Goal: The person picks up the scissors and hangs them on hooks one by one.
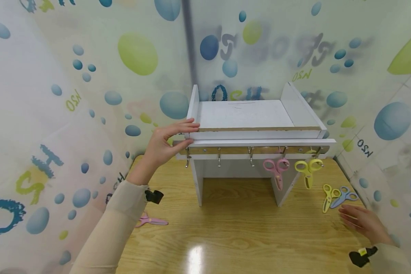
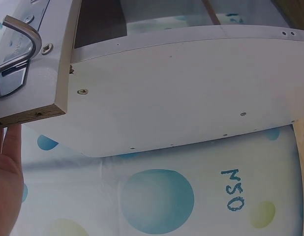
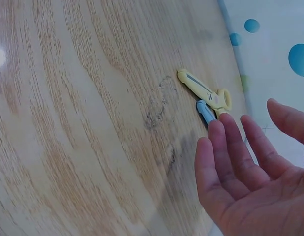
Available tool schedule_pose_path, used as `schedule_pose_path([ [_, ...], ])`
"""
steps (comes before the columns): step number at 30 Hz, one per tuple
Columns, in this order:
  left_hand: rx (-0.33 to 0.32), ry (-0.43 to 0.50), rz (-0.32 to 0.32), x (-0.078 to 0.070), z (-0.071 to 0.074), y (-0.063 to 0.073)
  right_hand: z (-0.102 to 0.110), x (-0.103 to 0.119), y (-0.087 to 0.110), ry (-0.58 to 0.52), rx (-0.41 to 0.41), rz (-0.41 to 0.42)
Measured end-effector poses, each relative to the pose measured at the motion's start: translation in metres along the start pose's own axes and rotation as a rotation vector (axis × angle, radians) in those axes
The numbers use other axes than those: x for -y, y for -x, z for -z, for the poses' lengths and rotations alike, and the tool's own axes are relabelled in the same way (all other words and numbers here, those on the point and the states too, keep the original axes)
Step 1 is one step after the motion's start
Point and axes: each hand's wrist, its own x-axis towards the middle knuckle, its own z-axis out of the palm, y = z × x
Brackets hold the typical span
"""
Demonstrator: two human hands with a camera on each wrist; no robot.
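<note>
My left hand (image 1: 162, 142) is at the left end of a white wooden shelf (image 1: 253, 143), its straight fingers touching the side panel and its thumb on the front rail. The left wrist view shows that hand (image 2: 8, 172) partly hidden behind the rail's end. My right hand (image 1: 364, 221) hovers over the table at the right, fingers loosely extended and holding nothing. Just beyond it lie yellow scissors (image 1: 328, 198) and blue scissors (image 1: 343, 196). Pink scissors (image 1: 277, 172) and another yellow pair (image 1: 308, 171) hang from hooks on the rail.
A metal strip with several hooks (image 1: 219, 157) runs along the shelf front. Another pink pair of scissors (image 1: 154, 220) lies on the wooden table (image 1: 239, 236) at the left, partly hidden by my left arm. Patterned cloth walls (image 1: 99, 76) enclose the table's back and sides.
</note>
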Motion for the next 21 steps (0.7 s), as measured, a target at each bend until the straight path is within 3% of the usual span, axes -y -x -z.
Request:
schedule_pose_path([
  [14,0.000,-0.005,0.012,0.000,-0.001,0.000,0.006,0.000,-0.010,0.040,-0.012,-0.009],
  [21,-0.002,-0.006,0.010,0.000,-0.002,0.000,0.008,0.001,-0.015,-0.037,-0.038,-0.032],
])
